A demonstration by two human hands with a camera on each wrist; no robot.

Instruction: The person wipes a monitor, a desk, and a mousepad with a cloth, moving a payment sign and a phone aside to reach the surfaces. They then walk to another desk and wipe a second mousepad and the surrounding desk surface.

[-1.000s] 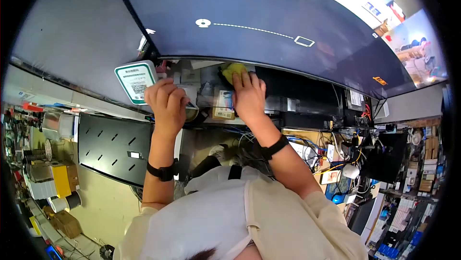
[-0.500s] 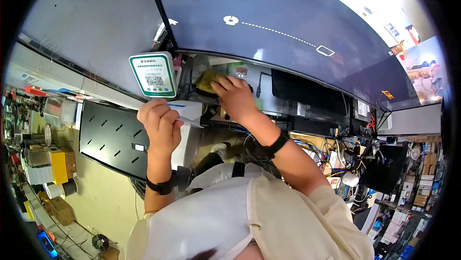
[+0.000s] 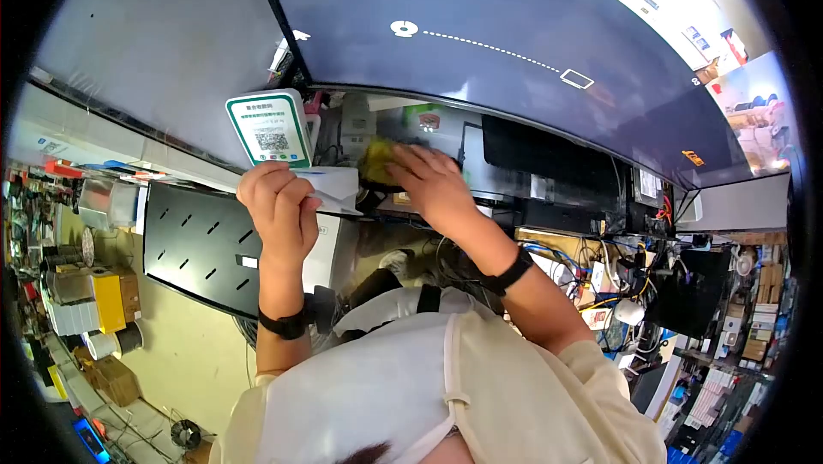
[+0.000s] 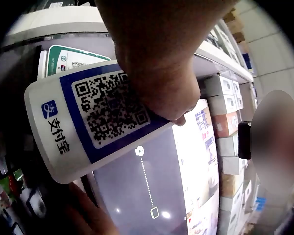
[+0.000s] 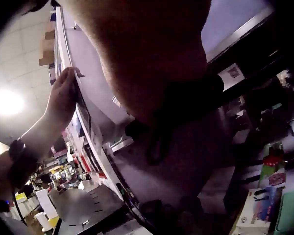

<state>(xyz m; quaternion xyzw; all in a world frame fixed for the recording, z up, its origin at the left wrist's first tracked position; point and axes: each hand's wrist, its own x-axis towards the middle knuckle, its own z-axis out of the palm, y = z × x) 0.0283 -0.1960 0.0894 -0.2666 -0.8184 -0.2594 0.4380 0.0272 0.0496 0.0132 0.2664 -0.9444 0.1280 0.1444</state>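
My left hand (image 3: 279, 207) pinches the edge of a white payment sign (image 3: 330, 188). In the left wrist view, the same QR-code sign (image 4: 108, 115) shows a blue panel and rounded corners, tilted, with the hand (image 4: 159, 81) across one side. My right hand (image 3: 433, 185) presses a bunched yellow cloth (image 3: 377, 164) with a dark part onto the glass counter top (image 3: 493, 177), its fingers mostly straight. That hand is dark in the right wrist view. A green-bordered QR sign (image 3: 268, 128) stands just beyond my left hand.
A large dark screen (image 3: 480, 1) rises behind the counter, and a grey panel (image 3: 154, 44) stands to its left. Below left is a black slotted panel (image 3: 201, 241). Tangled cables (image 3: 591, 271) lie at the right. Several small boxes (image 5: 257, 213) show under the glass.
The right hand has swept the yellow cloth leftward over the glass, then slightly right. The left hand has shifted a little left and down with the sign, whose face has come more into view.
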